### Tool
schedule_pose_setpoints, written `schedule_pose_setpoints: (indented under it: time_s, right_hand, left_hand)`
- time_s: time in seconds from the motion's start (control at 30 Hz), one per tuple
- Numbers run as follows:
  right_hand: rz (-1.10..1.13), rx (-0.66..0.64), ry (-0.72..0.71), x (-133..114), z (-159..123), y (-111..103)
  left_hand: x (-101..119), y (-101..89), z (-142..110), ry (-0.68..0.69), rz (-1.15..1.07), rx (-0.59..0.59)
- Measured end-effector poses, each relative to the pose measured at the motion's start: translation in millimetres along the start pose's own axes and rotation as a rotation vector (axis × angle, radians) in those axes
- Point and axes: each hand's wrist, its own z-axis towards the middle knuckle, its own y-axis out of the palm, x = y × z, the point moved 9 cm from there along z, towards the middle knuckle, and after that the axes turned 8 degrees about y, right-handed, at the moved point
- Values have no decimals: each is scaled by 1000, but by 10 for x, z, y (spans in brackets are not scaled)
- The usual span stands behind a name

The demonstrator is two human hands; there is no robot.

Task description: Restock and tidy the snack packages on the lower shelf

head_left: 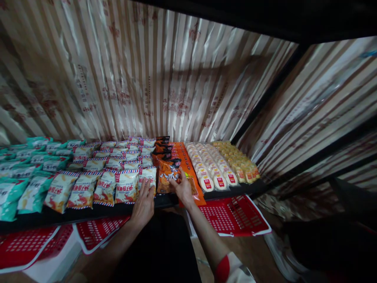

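My right hand (183,190) grips the right side of an orange-and-black snack bag (165,173), thumb across its front. This bag stands at the front of a short row of similar bags. My left hand (144,206) lies with fingers stretched against the lower front of a white snack bag (149,175) with red lettering and a striped edge, just left of the orange one. More white bags (84,188) stand in rows to the left. Right of my right hand, a flat orange package (185,157) lies partly over the shelf's front edge.
Teal snack bags (35,192) fill the shelf's left end. Round packaged snacks (206,165) and yellowish packs (240,163) lie in rows to the right. Red baskets (235,214) sit below the black shelf edge (59,217). Striped plastic sheeting (141,70) hangs behind; a dark frame post (268,94) slants at right.
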Motion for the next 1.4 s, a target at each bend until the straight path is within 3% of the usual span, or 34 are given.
schedule_pose_setpoints:
  time_s: [0.3, 0.63, 0.97, 1.17, 1.4]
  right_hand:
    - [6, 2, -66, -137, 32, -97]
    - [-67, 148, -113, -242, -15, -89]
    - [-41, 145, -118, -86, -43, 17]
    - [35, 120, -138, 14, -28, 47]
    - [123, 40, -120, 69, 15, 11]
  left_hand:
    - [-31, 54, 4, -1, 37, -3]
    - [-4, 34, -7, 43, 39, 101]
    - [11, -7, -25, 71, 68, 169]
    - [198, -45, -59, 93, 54, 187]
    - [463, -16, -18, 240, 40, 185]
